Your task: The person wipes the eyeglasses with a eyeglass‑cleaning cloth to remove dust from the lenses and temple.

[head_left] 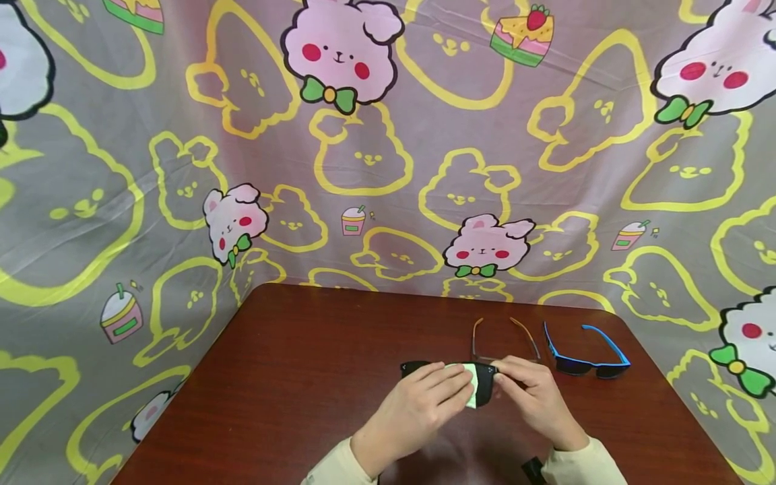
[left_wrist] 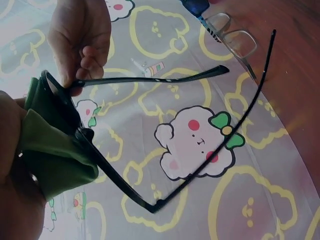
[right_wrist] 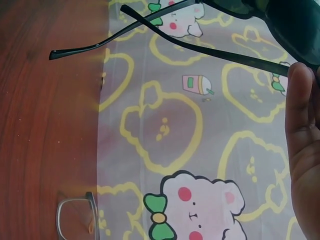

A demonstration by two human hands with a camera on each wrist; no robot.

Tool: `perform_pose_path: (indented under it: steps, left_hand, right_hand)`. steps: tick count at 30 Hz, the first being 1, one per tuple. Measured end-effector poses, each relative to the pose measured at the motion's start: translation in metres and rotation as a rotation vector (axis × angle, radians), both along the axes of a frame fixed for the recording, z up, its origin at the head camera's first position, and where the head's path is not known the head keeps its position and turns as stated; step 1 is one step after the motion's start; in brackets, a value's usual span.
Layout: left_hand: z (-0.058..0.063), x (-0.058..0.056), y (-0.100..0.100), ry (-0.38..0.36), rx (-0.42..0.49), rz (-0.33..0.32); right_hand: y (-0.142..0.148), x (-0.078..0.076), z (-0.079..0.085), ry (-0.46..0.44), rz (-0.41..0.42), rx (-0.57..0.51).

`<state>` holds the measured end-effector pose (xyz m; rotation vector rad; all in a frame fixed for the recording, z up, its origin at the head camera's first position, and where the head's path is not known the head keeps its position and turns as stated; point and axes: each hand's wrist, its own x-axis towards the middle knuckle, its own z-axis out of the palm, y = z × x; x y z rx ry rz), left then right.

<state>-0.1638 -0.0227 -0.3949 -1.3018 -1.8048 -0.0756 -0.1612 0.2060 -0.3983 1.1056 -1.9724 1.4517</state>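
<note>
Black sunglasses [head_left: 485, 385] are held up above the near part of the table, both temples unfolded and pointing away from the person. My left hand [head_left: 418, 403] holds a light green cloth [head_left: 471, 396] over the lenses, its fingers lying across the front. In the left wrist view the cloth [left_wrist: 62, 160] looks dark green and is folded around a lens. With thumb and fingers, my right hand [head_left: 535, 397] pinches the frame's right corner by the hinge. The right wrist view shows the thumb of this hand [right_wrist: 305, 145] against the sunglasses [right_wrist: 295, 30], the rest partly out of frame.
Behind the hands, clear-lens eyeglasses [head_left: 475, 340] with brownish temple tips lie on the dark red-brown table [head_left: 291, 364]. To their right are blue-framed sunglasses [head_left: 623, 364], temples unfolded. A cartoon-printed curtain [head_left: 388, 222] stands around the table's back and sides.
</note>
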Motion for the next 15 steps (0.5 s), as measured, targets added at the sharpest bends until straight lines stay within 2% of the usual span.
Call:
perform_pose_path:
  steps: [5, 8, 12, 15]
  left_hand:
    - [-0.005, -0.006, -0.007, -0.093, 0.056, 0.061]
    - [-0.007, -0.010, -0.013, -0.112, 0.108, 0.077]
    - [-0.008, -0.015, -0.020, -0.172, 0.166, 0.078]
    - [-0.009, -0.019, -0.025, -0.252, 0.218, 0.084]
  right_hand:
    - [0.003, 0.002, 0.002, -0.052, -0.050, 0.015]
    - [0.004, 0.002, 0.001, -0.051, -0.042, 0.015]
    - [0.010, -0.002, -0.008, -0.033, -0.014, -0.002]
    - [0.015, -0.007, -0.016, -0.028, -0.018, -0.008]
